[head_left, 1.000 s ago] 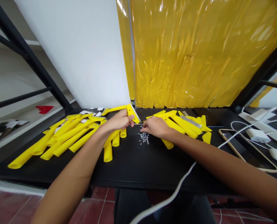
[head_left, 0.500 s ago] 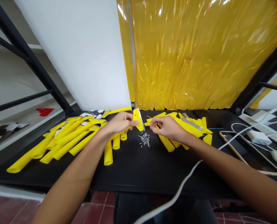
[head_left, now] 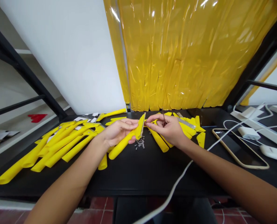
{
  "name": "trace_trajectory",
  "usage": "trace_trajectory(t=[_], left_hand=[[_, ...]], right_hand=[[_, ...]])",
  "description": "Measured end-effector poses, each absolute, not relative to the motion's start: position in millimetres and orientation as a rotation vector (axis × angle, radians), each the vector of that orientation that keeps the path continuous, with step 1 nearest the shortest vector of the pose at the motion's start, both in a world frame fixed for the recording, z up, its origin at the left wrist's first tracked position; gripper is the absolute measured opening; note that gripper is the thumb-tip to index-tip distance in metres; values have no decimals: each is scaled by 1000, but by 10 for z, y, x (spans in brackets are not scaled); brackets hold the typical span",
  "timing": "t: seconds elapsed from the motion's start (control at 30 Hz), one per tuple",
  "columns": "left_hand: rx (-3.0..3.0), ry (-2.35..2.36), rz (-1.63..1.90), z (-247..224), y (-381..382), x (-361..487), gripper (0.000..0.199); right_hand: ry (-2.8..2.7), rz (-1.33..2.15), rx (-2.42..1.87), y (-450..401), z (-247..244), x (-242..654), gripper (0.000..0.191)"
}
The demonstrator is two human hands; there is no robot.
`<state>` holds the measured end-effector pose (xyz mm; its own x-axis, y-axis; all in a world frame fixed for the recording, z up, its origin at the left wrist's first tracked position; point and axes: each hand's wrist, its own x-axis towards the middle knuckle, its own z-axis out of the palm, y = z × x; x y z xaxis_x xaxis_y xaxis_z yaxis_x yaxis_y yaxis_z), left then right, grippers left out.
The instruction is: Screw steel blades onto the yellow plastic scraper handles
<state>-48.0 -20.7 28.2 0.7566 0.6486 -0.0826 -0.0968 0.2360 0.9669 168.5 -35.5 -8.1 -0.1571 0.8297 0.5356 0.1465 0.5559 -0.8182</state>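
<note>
Head view: our left hand (head_left: 119,132) curls its fingers (head_left: 131,123) around a yellow plastic tube (head_left: 124,144), its flattened end tilted up above the black table (head_left: 129,177). Our right hand (head_left: 166,129) angles inward just beside it, pinching a thin metal rod (head_left: 163,115) over loose screws (head_left: 140,142).

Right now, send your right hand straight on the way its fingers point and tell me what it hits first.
The right hand, pinching a thin metal pin, would probably hit the flat end of the yellow tube first. The left hand holds that tube. Depth is hard to judge here.
</note>
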Motion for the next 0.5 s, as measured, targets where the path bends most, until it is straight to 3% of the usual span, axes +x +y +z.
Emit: trace_trajectory(t=[0.17,0.37,0.5], left_hand=[[1142,531,516,297,-225,-470,19],[980,529,523,264,-230,-478,35],[944,551,512,255,-256,-441,23]], right_hand=[[-1705,616,-833,-371,-124,1664,14],[-1779,459,-654,-412,-81,1633,7],[-1823,419,-469,-460,-59,1588,9]])
